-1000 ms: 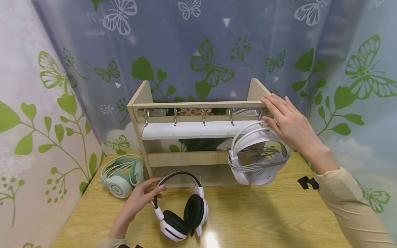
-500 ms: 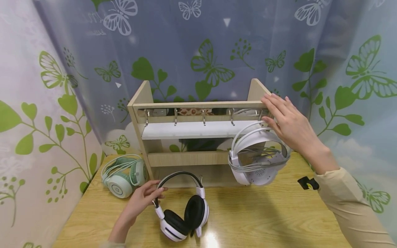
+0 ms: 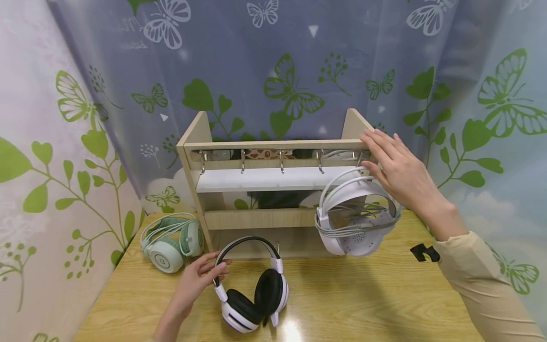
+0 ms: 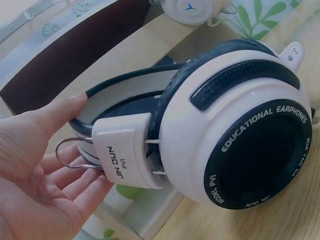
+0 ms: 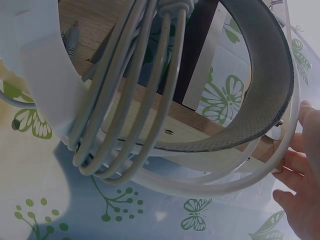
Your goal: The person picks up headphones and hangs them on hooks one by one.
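Note:
My left hand holds black-and-white headphones by the left part of their headband, thumb on one side and fingers on the other. In the left wrist view, their white ear cup with a round black cover faces the camera, close over the table. White headphones, wrapped in grey cable, hang at the rack's right end. My right hand rests with extended fingers on the rack's top right corner, just above their headband. The right wrist view shows the grey cable across the band.
The wooden rack stands at the back of the table, with several metal hooks along its upper rail. Mint-green headphones lie left of it. A small black object shows beside the right sleeve. A butterfly-print curtain hangs behind.
My left hand has slid slightly down along the headband, and the black-and-white headphones have shifted a touch to the right. The right hand and the white headphones stay in place.

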Action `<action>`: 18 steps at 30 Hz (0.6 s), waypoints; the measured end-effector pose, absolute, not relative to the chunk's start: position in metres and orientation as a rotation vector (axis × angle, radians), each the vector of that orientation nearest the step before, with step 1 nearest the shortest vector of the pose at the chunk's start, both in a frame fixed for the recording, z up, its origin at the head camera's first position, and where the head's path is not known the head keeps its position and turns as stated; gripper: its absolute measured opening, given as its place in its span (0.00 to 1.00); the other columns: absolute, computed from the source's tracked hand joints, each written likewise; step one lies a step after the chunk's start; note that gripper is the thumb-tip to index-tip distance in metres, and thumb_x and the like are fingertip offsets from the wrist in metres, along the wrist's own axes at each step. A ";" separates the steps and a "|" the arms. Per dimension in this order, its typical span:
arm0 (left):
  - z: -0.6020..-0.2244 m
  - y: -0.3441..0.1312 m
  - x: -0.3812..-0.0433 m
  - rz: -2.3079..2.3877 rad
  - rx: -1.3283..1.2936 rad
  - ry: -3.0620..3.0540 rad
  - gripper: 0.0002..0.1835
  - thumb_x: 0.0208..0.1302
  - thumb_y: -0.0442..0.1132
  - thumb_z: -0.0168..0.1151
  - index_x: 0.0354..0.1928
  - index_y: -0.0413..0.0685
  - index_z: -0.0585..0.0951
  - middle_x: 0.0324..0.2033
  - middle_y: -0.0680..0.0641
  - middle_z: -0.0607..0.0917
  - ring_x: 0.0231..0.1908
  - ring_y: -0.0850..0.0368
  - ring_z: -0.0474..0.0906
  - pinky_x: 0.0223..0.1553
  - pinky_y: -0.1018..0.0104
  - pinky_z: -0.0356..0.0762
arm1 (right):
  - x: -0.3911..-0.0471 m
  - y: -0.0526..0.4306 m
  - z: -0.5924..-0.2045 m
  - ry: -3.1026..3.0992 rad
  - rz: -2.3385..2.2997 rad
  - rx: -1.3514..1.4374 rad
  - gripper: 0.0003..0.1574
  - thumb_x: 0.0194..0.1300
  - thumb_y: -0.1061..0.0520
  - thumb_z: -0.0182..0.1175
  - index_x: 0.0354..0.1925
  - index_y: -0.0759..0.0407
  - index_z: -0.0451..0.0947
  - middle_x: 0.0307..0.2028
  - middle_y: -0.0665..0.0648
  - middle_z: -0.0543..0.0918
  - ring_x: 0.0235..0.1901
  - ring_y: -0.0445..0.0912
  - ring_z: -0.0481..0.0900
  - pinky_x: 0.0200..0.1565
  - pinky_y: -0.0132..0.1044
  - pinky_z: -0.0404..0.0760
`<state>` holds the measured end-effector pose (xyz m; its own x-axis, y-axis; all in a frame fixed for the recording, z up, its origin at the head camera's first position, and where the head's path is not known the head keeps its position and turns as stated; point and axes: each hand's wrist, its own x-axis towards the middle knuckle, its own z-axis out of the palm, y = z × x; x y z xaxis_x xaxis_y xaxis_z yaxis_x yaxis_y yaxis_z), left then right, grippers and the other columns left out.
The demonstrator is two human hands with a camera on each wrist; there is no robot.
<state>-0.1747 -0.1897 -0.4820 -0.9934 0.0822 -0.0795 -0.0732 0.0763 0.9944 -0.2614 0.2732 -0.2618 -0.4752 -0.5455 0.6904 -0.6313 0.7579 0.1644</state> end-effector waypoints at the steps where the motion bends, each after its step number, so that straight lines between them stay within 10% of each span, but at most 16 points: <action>1: -0.482 -0.189 -0.175 2.072 0.001 2.217 0.28 0.70 0.41 0.66 0.67 0.36 0.72 0.55 0.36 0.85 0.47 0.56 0.87 0.50 0.62 0.85 | -0.262 0.273 -0.262 -2.187 0.144 0.876 0.40 0.81 0.37 0.38 0.75 0.62 0.62 0.73 0.64 0.67 0.74 0.58 0.62 0.78 0.50 0.51; 18: -0.478 -0.183 -0.181 2.086 0.151 2.230 0.24 0.74 0.35 0.60 0.64 0.27 0.72 0.54 0.29 0.83 0.49 0.42 0.86 0.49 0.56 0.86 | -0.262 0.274 -0.262 -2.183 0.141 0.876 0.41 0.81 0.35 0.36 0.75 0.62 0.63 0.72 0.64 0.67 0.74 0.58 0.62 0.78 0.50 0.51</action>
<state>-0.1813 -0.1830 -0.4778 -0.9916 0.1294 0.0058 0.0144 0.0660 0.9977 -0.2625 0.2738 -0.2621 -0.4710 -0.5456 0.6932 -0.6305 0.7578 0.1680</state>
